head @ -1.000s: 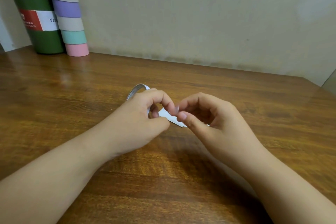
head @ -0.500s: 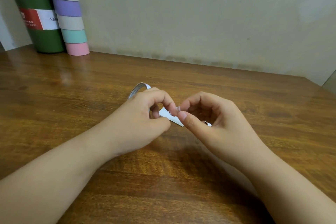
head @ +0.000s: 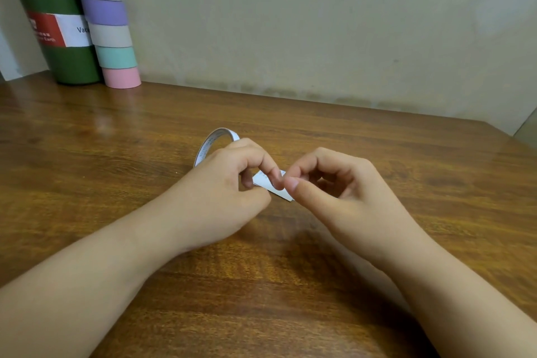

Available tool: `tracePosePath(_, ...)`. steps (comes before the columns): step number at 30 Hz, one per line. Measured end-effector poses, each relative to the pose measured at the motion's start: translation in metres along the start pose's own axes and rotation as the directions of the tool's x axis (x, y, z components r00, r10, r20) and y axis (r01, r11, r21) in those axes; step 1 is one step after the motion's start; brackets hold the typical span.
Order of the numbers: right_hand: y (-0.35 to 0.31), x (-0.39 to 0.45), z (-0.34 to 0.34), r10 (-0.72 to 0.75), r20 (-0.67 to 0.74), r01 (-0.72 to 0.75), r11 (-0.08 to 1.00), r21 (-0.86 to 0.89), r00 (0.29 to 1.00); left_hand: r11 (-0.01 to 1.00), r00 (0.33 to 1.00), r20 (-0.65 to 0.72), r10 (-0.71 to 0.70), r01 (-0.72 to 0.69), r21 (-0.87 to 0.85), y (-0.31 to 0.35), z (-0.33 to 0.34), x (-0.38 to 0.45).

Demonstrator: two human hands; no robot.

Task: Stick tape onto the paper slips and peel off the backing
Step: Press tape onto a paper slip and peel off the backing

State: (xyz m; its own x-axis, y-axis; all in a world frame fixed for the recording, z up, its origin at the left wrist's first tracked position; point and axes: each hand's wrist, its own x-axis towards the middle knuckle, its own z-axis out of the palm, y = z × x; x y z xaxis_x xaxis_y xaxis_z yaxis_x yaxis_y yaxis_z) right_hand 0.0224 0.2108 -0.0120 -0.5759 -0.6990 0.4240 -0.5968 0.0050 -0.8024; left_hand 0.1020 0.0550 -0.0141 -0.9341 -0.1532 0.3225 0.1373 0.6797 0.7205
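White paper slip (head: 263, 180), one, pinched by left hand (head: 220, 192), right hand (head: 343, 200).

Person, head view. Two forearms enter from the lower left and lower right of the frame, both bare to the frame edge. Left hand (head: 220, 183) and right hand (head: 343, 195): bare, fingernails short and plain. One thumbnail visible near frame centre.

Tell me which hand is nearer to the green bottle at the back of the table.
Left. The left hand lies mid-table, on the green bottle's side though well in front of it; the right hand sits farther right, beyond the left.
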Motion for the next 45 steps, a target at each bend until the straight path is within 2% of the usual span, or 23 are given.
tracePosePath(6, -0.005, 0.000, -0.004, 0.093, 0.041, -0.096, 0.991, 0.097, 0.995, 1.000, 0.997, 0.073, -0.024, 0.022, 0.022, -0.001, 0.000, -0.001)
tracePosePath(10, 0.004, 0.003, -0.004, 0.164, 0.023, -0.165, 0.974, 0.155, 0.986, 0.996, 0.993, 0.082, -0.086, 0.086, 0.010, 0.002, 0.000, -0.002)
tracePosePath(15, 0.017, 0.008, -0.005, 0.218, 0.033, -0.216, 0.912, 0.349, 0.975, 0.997, 0.995, 0.062, -0.079, 0.079, 0.008, 0.005, 0.002, -0.004)
tracePosePath(18, 0.014, 0.009, -0.006, 0.208, 0.054, -0.206, 0.835, 0.510, 0.977, 0.993, 0.995, 0.062, -0.076, 0.070, 0.099, -0.002, 0.003, -0.001)
tracePosePath(20, 0.010, 0.011, -0.008, 0.221, 0.023, -0.193, 0.792, 0.579, 0.975, 0.987, 0.996, 0.000, -0.090, 0.089, 0.136, -0.006, 0.001, 0.002)
tracePosePath(22, 0.014, 0.011, -0.011, 0.280, -0.075, -0.209, 0.846, 0.491, 0.957, 0.988, 0.992, -0.083, -0.094, 0.104, 0.118, -0.006, -0.003, 0.003)
tracePosePath(24, 0.022, 0.009, -0.014, 0.320, -0.204, -0.288, 0.942, 0.171, 0.925, 0.984, 0.983, -0.150, -0.105, 0.124, 0.126, -0.005, -0.006, 0.004)
tracePosePath(26, 0.027, 0.007, -0.015, 0.293, -0.222, -0.338, 0.919, -0.205, 0.930, 0.973, 0.973, -0.194, -0.124, 0.158, 0.169, -0.006, -0.007, 0.005)
tracePosePath(27, 0.029, 0.007, -0.013, 0.272, -0.194, -0.324, 0.885, -0.333, 0.942, 0.965, 0.970, -0.203, -0.132, 0.172, 0.198, -0.007, -0.007, 0.006)
tracePosePath(29, 0.030, 0.010, -0.006, 0.237, -0.130, -0.270, 0.835, -0.479, 0.963, 0.946, 0.969, -0.202, -0.142, 0.193, 0.262, -0.012, -0.007, 0.007)
tracePosePath(34, 0.039, 0.017, 0.009, 0.168, -0.071, -0.174, 0.752, -0.635, 0.983, 0.923, 0.969, -0.176, -0.176, 0.224, 0.313, -0.014, -0.006, 0.009)
tracePosePath(39, 0.039, 0.017, 0.008, 0.149, -0.101, -0.179, 0.766, -0.618, 0.984, 0.933, 0.960, -0.176, -0.217, 0.256, 0.251, -0.013, -0.008, 0.010)
tracePosePath(45, 0.035, 0.016, 0.008, 0.138, -0.097, -0.167, 0.725, -0.669, 0.986, 0.938, 0.955, -0.182, -0.233, 0.270, 0.219, -0.013, -0.008, 0.010)
